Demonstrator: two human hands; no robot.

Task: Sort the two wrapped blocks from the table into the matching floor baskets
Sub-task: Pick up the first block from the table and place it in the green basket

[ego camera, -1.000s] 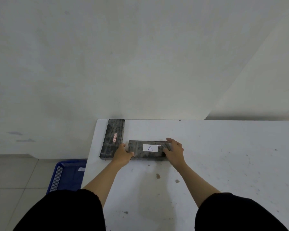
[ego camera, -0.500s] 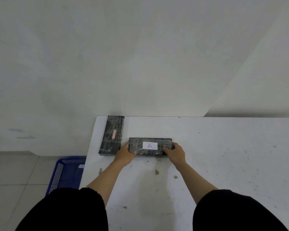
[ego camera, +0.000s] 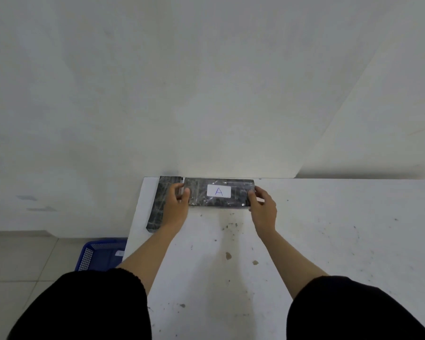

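A-labelled block (ego camera: pixel 219 192) gripped endwise: left hand (ego camera: pixel 176 204) fingers (ego camera: pixel 179 190) clasp left end, right hand (ego camera: pixel 263 207) right end, above worktop (ego camera: pixel 329 241).

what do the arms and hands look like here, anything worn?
Both arms wear black sleeves pushed up, leaving the forearms bare. The left hand and right hand are bare: no gloves, and no watch, ring or marking visible. No cables or sensors on either arm.
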